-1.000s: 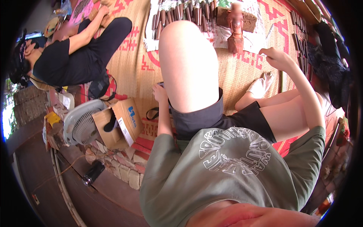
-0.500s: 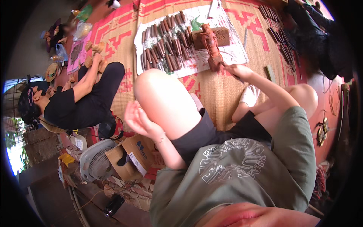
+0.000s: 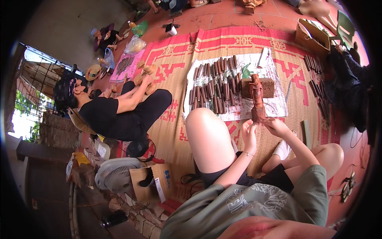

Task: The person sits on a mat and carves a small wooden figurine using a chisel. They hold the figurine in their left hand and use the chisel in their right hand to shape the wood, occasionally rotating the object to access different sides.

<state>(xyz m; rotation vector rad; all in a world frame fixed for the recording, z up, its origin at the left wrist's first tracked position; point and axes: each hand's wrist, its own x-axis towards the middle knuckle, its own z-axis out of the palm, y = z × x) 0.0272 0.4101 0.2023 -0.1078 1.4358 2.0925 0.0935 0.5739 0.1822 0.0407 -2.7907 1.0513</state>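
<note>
A reddish-brown carved wooden figurine (image 3: 258,97) leans with its upper part against a brown wooden block (image 3: 270,87). Its base points toward me. My left hand (image 3: 249,137) is closed at the left side of the base, fingertips pinched against it. From the other side my right hand (image 3: 276,127) also grips the base, with thumb and fingers together. Whether a small tool is tucked in the right fingers is hidden. Beneath the block lies a white sheet (image 3: 284,107), and several dark-handled carving tools (image 3: 217,85) are set in rows on it.
A patterned straw mat (image 3: 171,71) spreads under everything. On the left a person in black (image 3: 107,113) sits holding a pale wooden piece (image 3: 148,69). More tools (image 3: 318,91) lie at right. A grey fan (image 3: 115,175) and cardboard box (image 3: 141,187) stand at lower left.
My left hand has come from beside my knee to the figurine's base. My right hand stays at the base. The whole view has shifted, with more floor now visible at the far side.
</note>
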